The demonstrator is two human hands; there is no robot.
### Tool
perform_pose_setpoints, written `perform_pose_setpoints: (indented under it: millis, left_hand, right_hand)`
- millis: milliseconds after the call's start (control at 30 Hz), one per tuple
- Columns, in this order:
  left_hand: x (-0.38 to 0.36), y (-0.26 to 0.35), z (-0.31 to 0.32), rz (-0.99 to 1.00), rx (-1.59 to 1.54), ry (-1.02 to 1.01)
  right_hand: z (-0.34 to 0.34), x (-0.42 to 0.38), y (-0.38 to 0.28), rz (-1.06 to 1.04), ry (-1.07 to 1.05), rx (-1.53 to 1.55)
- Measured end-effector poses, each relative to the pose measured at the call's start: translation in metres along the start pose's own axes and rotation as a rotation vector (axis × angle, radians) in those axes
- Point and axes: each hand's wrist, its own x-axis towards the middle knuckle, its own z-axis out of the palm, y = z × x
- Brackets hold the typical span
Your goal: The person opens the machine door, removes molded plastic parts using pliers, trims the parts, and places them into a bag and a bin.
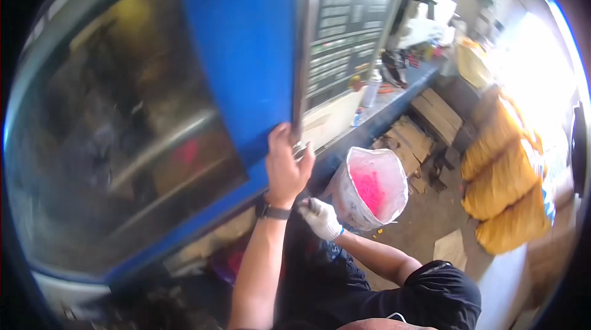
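My left hand (288,167), bare and with a dark band at the wrist, is raised at the edge of the blue machine door (246,53). Its fingers are curled around a small metal handle (299,147) below the control panel (345,40). Lower and to the right, my right hand (320,218) wears a white glove. Its fingers are closed on a small dark object (313,205) that I cannot make out. A window (135,114) in the door shows a blurred machine interior.
A white-lined bin (403,185) with pink material stands right of my hands. Yellow sacks (505,188) are stacked at the right. Flattened cardboard (437,114) lies on the floor beside a bench (400,93) holding tools and bottles.
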Motion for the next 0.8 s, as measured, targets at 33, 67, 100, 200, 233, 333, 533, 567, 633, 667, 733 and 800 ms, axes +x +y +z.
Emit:
perform_pose_setpoints:
  millis: [33,67,100,200,233,333,533,567,633,667,733,800]
  left_hand:
    - [-0.002,0.001,-0.001,-0.008,-0.003,-0.023]
    - [-0.002,0.0,-0.002,-0.015,0.003,-0.045]
    - [0.002,0.0,0.001,-0.014,0.009,-0.065]
    - [0.003,0.003,0.004,-0.024,-0.044,-0.057]
    - [0.004,0.0,0.007,0.082,0.014,-0.054]
    - [0.002,0.0,0.013,0.015,-0.05,-0.07]
    - [0.004,-0.003,0.02,0.064,-0.029,-0.045]
    - [0.004,-0.002,0.018,0.078,-0.005,-0.05]
    - [0.004,-0.004,0.018,0.112,0.032,-0.052]
    - [0.004,-0.005,0.018,0.125,0.054,-0.05]
    - [0.005,0.002,0.018,0.056,-0.001,-0.054]
    - [0.005,0.004,0.018,-0.021,-0.069,-0.054]
  right_hand:
    - [-0.006,-0.002,-0.012,0.008,-0.004,-0.015]
    - [-0.007,-0.003,-0.016,-0.029,0.009,-0.041]
    - [-0.009,-0.003,-0.017,-0.071,0.026,-0.067]
    - [-0.013,-0.007,-0.022,-0.09,0.04,-0.11]
    - [-0.012,-0.006,-0.019,-0.098,0.055,-0.106]
    - [-0.015,-0.006,-0.02,-0.075,0.062,-0.116]
    - [-0.018,-0.008,-0.017,-0.072,0.043,-0.1]
    - [-0.019,-0.008,-0.017,-0.082,0.054,-0.086]
    - [-0.02,-0.008,-0.016,-0.1,0.065,-0.061]
    - [-0.021,-0.008,-0.016,-0.09,0.061,-0.067]
    - [-0.023,-0.006,-0.018,-0.074,0.039,-0.08]
    - [-0.023,-0.007,-0.02,-0.064,0.052,-0.085]
